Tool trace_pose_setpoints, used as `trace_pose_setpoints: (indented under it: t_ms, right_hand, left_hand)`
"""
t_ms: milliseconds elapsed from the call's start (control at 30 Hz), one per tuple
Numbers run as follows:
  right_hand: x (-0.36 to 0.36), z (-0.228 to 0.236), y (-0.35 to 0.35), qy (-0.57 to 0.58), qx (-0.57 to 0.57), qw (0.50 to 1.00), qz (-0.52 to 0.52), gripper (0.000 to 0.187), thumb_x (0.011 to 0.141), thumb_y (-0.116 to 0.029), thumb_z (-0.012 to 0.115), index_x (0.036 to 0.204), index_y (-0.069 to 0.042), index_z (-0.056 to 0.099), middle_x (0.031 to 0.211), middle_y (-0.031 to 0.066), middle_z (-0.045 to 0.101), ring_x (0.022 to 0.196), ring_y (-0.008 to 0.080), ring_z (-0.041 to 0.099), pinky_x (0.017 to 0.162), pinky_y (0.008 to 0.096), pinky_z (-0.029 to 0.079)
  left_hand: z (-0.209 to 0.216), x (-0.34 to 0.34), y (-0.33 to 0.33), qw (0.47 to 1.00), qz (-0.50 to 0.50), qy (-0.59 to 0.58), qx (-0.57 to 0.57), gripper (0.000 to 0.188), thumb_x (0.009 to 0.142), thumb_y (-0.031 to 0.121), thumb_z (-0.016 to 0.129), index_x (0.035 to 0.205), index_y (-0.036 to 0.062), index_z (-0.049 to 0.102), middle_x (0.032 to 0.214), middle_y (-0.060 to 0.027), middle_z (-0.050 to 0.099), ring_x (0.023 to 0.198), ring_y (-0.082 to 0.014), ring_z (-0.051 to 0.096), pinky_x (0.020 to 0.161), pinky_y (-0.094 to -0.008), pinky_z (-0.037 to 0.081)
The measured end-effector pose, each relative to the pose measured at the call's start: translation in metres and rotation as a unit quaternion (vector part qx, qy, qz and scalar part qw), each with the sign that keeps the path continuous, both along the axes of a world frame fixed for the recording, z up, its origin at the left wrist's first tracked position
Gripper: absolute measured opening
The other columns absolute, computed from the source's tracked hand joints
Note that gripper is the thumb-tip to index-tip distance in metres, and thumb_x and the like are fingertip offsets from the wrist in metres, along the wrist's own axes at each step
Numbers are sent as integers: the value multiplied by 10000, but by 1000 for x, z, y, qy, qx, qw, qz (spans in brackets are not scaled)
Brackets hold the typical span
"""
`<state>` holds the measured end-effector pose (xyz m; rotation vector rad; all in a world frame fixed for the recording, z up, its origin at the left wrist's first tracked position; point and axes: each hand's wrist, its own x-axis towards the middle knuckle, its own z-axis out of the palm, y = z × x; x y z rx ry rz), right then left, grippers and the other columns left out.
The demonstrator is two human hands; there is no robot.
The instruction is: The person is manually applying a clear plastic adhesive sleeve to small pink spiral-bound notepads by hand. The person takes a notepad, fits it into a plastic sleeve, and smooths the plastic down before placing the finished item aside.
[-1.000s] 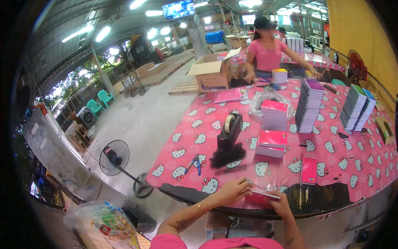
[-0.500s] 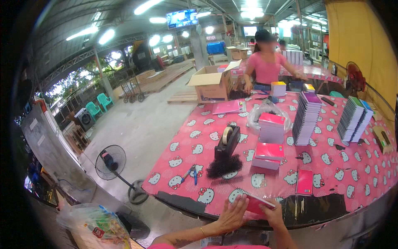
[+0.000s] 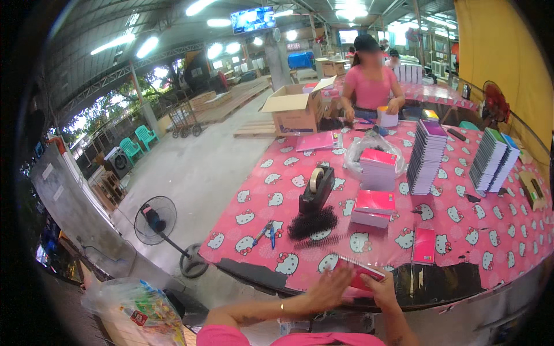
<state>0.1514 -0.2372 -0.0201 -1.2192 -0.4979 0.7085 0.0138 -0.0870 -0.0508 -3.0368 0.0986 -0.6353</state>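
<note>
At the near edge of the table I hold a small red spiral notebook (image 3: 365,273). My right hand (image 3: 383,288) grips its right side, thumb on top of the cover. My left hand (image 3: 330,289) lies with fingers stretched out along the notebook's left, bound edge, slightly blurred. Beyond it on the table are a bundle of black binding coils (image 3: 312,224), a black tape dispenser (image 3: 316,190) and blue-handled pliers (image 3: 272,235). Another red notebook (image 3: 424,245) lies flat to the right. Red-covered notebooks (image 3: 374,202) sit in a low pile, with a taller red stack (image 3: 378,168) behind.
Tall stacks of purple (image 3: 427,155) and green and blue notebooks (image 3: 495,160) stand at the right. An open carton (image 3: 297,112) is at the far left corner. A co-worker (image 3: 372,86) stands across the table, hands at a small stack. A floor fan (image 3: 156,220) stands left.
My left hand has shifted slightly along the notebook's bound edge, and the notebook has tilted a little. The co-worker's hand has come in to the small stack in front of them.
</note>
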Motion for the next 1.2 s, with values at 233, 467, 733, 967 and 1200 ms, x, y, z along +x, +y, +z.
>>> trace_pose_setpoints:
  t_ms: [233,467,733,967,1200]
  right_hand:
    - [3,-38,6,-24,-29,997,60,253,842,-20,721,1093,8,704,982,29,710,859,97,632,792,255,512]
    - [9,-49,8,-71,-27,996,51,258,853,-10,690,1110,20,687,986,53,712,871,116,647,793,272,525]
    - [22,-52,3,-159,-81,980,87,251,858,-64,707,1099,8,700,923,23,703,852,81,609,768,258,514]
    - [14,-39,2,-169,-67,980,86,182,857,-54,672,1024,17,687,862,-11,674,797,75,574,713,270,484]
    - [21,-37,6,-254,-117,954,104,302,856,-56,625,1150,10,648,980,91,703,902,122,603,794,311,502]
  left_hand:
    - [33,25,8,999,46,-28,3,869,940,605,432,1513,-23,252,1588,-209,223,1505,-315,124,1173,-573,32]
    - [33,43,14,995,71,-62,17,789,964,577,381,1509,14,284,1574,-201,256,1483,-335,188,1175,-567,57]
    - [34,37,17,992,-38,53,-112,322,932,279,550,1154,51,600,1155,-95,620,1081,-239,591,1129,-546,244]
    - [-10,17,-16,994,-31,-45,-93,707,931,438,516,1480,31,336,1532,-175,325,1433,-334,286,1149,-593,141]
    - [0,46,3,999,34,7,7,839,948,612,392,1514,5,268,1576,-217,244,1487,-349,163,1166,-590,6]
